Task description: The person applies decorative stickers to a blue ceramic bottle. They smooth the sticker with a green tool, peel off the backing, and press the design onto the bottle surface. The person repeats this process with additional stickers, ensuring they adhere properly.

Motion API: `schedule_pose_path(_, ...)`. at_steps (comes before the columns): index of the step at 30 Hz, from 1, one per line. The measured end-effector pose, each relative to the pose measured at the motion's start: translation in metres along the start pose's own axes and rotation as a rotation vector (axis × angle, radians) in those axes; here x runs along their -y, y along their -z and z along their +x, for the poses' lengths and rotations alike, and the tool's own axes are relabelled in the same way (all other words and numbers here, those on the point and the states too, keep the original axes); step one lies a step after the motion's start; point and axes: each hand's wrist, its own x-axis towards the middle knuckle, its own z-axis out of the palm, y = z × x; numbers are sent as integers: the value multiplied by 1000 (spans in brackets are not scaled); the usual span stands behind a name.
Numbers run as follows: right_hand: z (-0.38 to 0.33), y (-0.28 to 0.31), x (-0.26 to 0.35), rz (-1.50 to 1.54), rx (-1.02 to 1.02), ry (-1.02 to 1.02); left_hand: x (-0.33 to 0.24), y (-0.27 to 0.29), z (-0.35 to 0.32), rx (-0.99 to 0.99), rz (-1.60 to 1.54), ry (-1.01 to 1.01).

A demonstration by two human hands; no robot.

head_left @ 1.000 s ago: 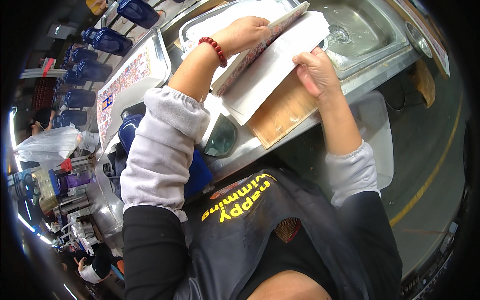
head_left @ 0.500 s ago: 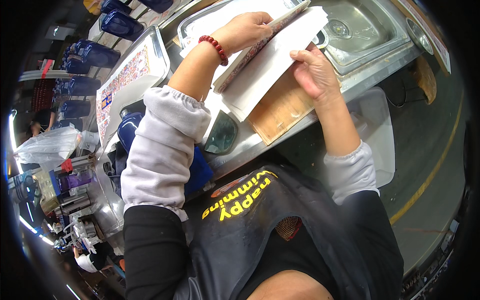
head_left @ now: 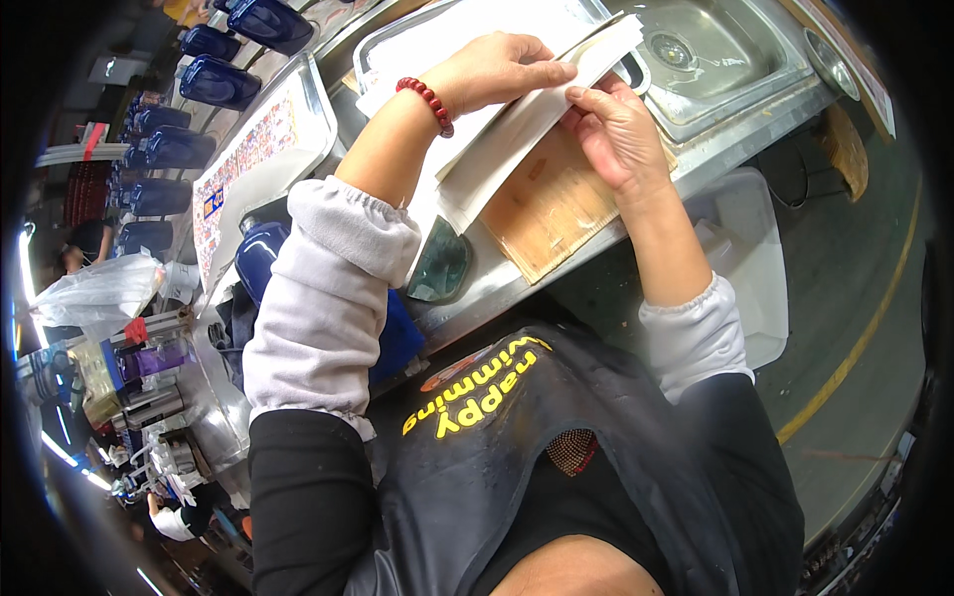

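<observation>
Your left fingers [head_left: 552,73] and right fingers [head_left: 590,102] pinch the white sheets [head_left: 519,137] over the board [head_left: 555,209] at the desk's [head_left: 494,288] near edge.

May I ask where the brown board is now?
In the head view, upper middle, the brown board lies on the counter, left of the sink, partly behind the held sheets and right hand.

A steel worktop [head_left: 745,131] with a sink [head_left: 730,74] lies toward one o'clock. At three, grey-green floor [head_left: 830,298] bears a yellow line [head_left: 833,395]; a wooden stool [head_left: 843,159] stands at two. Strip lights [head_left: 96,481] glow at eight.
</observation>
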Motion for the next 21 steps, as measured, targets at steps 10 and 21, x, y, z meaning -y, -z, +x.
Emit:
schedule_pose_path(10,0,2,-3,-24,0,64,-8,-1,-1,-22,19,119)
schedule_pose_path(21,-16,11,3,36,-115,-103,-9,32,11,-230,546,183)
